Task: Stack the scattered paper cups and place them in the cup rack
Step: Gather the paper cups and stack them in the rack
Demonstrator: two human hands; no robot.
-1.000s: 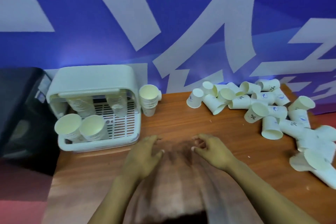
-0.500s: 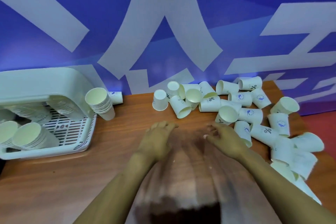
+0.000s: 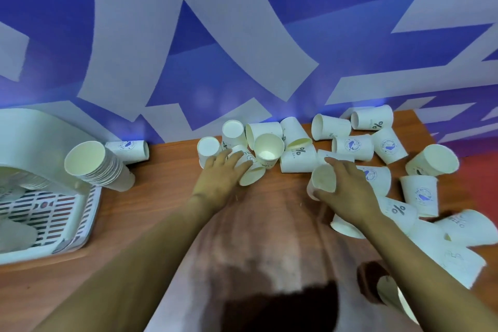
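White paper cups (image 3: 353, 146) lie scattered over the right and rear part of the wooden desk (image 3: 161, 196), most tipped on their sides with mouths pointing different ways, many touching or overlapping. Some carry a round blue emblem; others show a dark "%" mark, and one at the far right reads "HELLO". The smaller print is too blurred to read.

The left hand (image 3: 218, 180) rests with curled fingers on a tipped cup (image 3: 252, 174) at the near-left edge of the pile. The right hand (image 3: 347, 191) grips another cup (image 3: 322, 179), thumb under its rim and fingers over its side, the open mouth facing the camera.

At the left stands the white cup rack (image 3: 48, 196) with a slotted floor. A nested stack of cups (image 3: 99, 167) leans just beside it, and a single cup (image 3: 129, 148) with the blue emblem lies behind that stack against the blue-and-white wall (image 3: 242, 35).
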